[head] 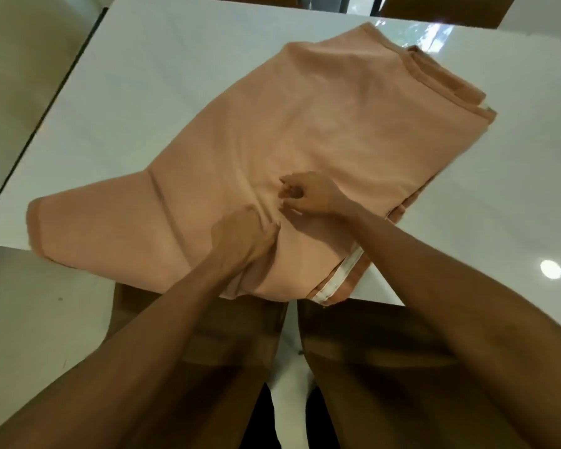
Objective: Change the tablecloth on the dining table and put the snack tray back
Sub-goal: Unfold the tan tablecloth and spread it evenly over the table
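grip of left hand [244,236] and right hand [309,193] pinches the tablecloth [337,108] centrally.

Glossy white rectangular tabletop [143,92] bearing a single cloth.
A folded peach-orange fabric tablecloth [337,118] lies slantwise across the middle of the frame, its lower part hanging slightly over the table's near edge at lower centre, where a white hem strip [337,280] shows.

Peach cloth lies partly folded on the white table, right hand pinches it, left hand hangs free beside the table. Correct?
Not quite. In the head view the left hand is not free: its fingers are curled into the cloth, close beside the right hand, so both hold it. The rest stands: the cloth lies partly folded on the white table.
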The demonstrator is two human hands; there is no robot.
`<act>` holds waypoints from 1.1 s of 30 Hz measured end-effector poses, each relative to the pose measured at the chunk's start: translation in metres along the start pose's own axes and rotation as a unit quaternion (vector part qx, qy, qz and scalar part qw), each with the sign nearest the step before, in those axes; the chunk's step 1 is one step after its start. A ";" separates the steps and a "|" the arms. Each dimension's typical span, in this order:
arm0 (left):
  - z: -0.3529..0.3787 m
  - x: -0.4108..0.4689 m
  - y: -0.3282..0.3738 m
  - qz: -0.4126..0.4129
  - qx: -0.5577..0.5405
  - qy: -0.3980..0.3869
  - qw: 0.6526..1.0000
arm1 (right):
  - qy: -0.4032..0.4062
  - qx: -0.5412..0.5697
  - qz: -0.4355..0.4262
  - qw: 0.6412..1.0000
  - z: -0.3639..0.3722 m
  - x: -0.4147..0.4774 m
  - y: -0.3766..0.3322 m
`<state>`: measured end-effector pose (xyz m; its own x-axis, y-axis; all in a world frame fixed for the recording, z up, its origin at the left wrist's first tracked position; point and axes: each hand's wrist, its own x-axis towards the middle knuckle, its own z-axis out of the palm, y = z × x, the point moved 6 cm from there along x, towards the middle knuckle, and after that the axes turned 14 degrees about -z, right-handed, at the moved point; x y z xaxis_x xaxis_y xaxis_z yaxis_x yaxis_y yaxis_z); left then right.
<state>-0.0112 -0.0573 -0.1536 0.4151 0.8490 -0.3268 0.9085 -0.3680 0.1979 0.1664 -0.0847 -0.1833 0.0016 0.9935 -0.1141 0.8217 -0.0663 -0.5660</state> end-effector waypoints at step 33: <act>0.094 0.109 0.285 0.032 0.017 0.092 0.995 | 0.114 -0.187 0.155 0.963 -0.159 -0.008 0.281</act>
<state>0.2979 -0.1055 -0.2199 0.4586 0.8777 -0.1389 0.8831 -0.4328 0.1810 0.4874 -0.0962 -0.2118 0.3694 0.9290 -0.0232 0.9098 -0.3667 -0.1946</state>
